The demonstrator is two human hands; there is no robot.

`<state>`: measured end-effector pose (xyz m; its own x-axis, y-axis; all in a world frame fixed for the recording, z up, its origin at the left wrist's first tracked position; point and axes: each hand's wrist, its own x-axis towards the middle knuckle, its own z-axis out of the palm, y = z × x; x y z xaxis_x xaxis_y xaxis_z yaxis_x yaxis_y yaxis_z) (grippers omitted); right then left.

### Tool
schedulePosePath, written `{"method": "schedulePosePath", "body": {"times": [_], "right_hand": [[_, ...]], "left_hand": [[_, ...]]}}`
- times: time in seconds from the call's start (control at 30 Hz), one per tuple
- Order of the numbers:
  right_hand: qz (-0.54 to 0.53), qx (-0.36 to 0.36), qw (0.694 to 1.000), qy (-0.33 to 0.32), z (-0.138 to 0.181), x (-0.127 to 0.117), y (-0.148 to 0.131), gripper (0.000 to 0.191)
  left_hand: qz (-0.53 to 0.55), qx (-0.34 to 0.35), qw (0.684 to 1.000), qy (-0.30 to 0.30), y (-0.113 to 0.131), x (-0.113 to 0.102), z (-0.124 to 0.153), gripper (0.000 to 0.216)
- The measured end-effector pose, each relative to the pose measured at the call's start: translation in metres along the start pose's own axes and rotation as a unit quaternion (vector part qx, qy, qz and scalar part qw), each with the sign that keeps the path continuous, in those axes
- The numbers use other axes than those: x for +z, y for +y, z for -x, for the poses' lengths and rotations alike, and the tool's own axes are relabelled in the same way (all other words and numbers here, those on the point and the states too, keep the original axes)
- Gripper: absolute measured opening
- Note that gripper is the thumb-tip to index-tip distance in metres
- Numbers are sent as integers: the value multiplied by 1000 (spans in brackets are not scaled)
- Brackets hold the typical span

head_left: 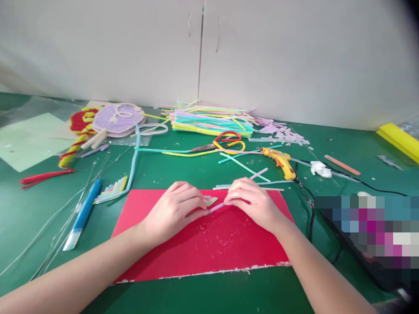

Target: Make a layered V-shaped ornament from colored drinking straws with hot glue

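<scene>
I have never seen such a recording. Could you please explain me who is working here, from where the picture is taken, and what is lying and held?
There is no machine here: a person works with two bare hands. The single picture comes from a camera worn on the head, looking forward and down. The left hand and right hand hold a thin pale purple strip between them, over a red sheet. The sheet lies on a green table. Beyond it are a bundle of coloured strips, scissors with red and yellow handles and a yellow glue gun. To the left lies a blue tool with a pale tip. A pixelated patch on the right hides what is there.
</scene>
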<state>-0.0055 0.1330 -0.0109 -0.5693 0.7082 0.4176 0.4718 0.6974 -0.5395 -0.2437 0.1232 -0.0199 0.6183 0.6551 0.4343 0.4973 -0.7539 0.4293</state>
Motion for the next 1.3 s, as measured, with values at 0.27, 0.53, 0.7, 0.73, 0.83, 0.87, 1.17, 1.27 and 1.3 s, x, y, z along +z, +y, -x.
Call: {"method": "schedulePosePath", "body": {"times": [0.27, 0.53, 0.7, 0.73, 0.83, 0.87, 1.17, 1.27, 1.3], "right_hand": [[4, -4, 1000, -6, -1, 4, 2, 12], [7, -10, 1000, -21, -3, 10, 4, 12], [13, 9, 1000, -27, -3, 11, 9, 11], [13, 13, 999, -28, -3, 12, 10, 11], [11, 17, 999, -28, -3, 12, 10, 12], [10, 16, 999, -27, -3, 12, 10, 13], [8, 24, 999, -35, -4, 11, 10, 14], [9, 26, 999, -37, -5, 10, 10, 13], [9, 29, 999, -38, -5, 10, 9, 13]], "left_hand": [[29, -30, 999, -17, -1, -2, -1, 13], [61, -137, 989, -20, -15, 5, -3, 24], [75, -137, 987, -45, -15, 5, -5, 23], [78, -139, 986, -48, -14, 5, -5, 24], [90, -148, 984, -50, -11, 2, -6, 28], [95, -152, 983, -48, -11, 2, -7, 30], [78, -125, 987, -65, -12, 5, -7, 20], [54, -110, 990, -72, -10, 5, -7, 19], [48, -107, 990, -73, -10, 6, -6, 18]]}}
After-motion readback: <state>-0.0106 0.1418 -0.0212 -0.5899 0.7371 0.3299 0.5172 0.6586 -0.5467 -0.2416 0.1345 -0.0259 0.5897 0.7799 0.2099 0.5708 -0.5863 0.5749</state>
